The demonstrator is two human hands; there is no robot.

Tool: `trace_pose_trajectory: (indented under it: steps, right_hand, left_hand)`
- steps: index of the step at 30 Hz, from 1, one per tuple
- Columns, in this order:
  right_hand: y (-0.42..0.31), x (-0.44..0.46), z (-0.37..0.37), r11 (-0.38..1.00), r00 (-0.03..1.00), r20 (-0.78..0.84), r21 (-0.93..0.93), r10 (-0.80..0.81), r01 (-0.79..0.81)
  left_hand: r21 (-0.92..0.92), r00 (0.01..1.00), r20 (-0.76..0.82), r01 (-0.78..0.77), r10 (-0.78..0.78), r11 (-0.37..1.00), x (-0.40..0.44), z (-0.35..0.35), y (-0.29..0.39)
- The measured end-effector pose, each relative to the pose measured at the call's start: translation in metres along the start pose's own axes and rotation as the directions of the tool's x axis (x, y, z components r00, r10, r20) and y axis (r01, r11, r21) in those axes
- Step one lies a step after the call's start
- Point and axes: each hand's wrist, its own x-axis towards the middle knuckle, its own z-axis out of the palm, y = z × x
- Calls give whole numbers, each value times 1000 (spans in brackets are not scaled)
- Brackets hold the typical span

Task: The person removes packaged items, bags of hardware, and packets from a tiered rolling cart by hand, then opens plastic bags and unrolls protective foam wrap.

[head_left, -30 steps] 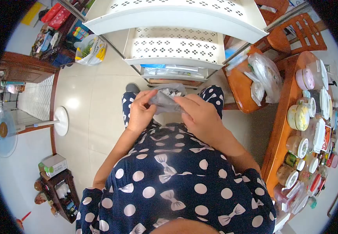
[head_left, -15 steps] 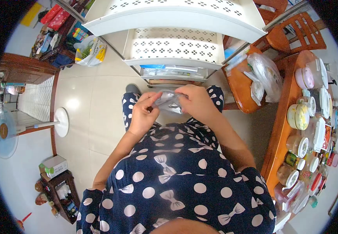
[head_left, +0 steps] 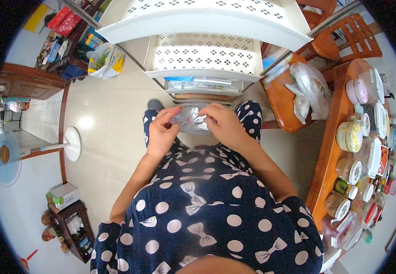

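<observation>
A clear, shiny plastic bag (head_left: pixel 191 119) is stretched between my hands, above my lap and in front of the shelf rack. My left hand (head_left: pixel 163 133) pinches its left edge between thumb and fingers. On the other side, my right hand (head_left: pixel 227 124) grips the right edge with bent fingers. Bright silvery glare covers the middle of the bag, and I cannot tell whether anything is inside.
A white tiered rack (head_left: pixel 202 68) with perforated trays stands straight ahead. To the right are an orange stool (head_left: pixel 282 107) bearing plastic bags and a wooden table (head_left: pixel 321 176) crowded with jars. A fan (head_left: pixel 72 142) stands left.
My left hand has shifted a little to the left, and the bag is spread wider and flatter. The right hand's fingers have changed their hold on its edge.
</observation>
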Motion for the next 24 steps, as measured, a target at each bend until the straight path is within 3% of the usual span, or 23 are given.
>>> trace_pose_trajectory:
  steps: [4,7,8,11,12,15,17,21,24]
  right_hand:
    - [0,-12,6,989,988,-92,84,127,-120]
    - [13,-20,7,995,964,-262,-68,50,-70]
    - [18,-24,5,991,968,-223,-47,115,-128]
    - [33,-29,6,992,979,-192,-87,71,-89]
    - [30,-28,3,994,984,-147,-12,102,-105]
    - [23,-27,4,967,985,-2,190,175,-171]
    - [26,-19,8,933,977,46,288,210,-215]
    - [30,-13,13,894,978,1,404,211,-193]
    - [34,-15,9,889,966,95,378,239,-257]
  left_hand:
    - [-55,999,-39,-33,30,998,-1,-2,-3]
    - [-126,997,-69,27,-36,992,-1,-6,-7]
    - [-149,995,-95,15,-29,989,0,-7,-12]
    - [-236,989,-109,74,-102,969,4,-10,-10]
    - [-232,989,-135,20,-53,973,5,-9,-6]
    - [-241,981,-89,147,-172,959,9,-11,16]
    - [-315,984,-80,124,-156,941,14,-12,14]
    - [-387,988,-86,84,-127,918,17,-15,22]
    - [-395,985,-110,83,-136,915,15,-20,20]
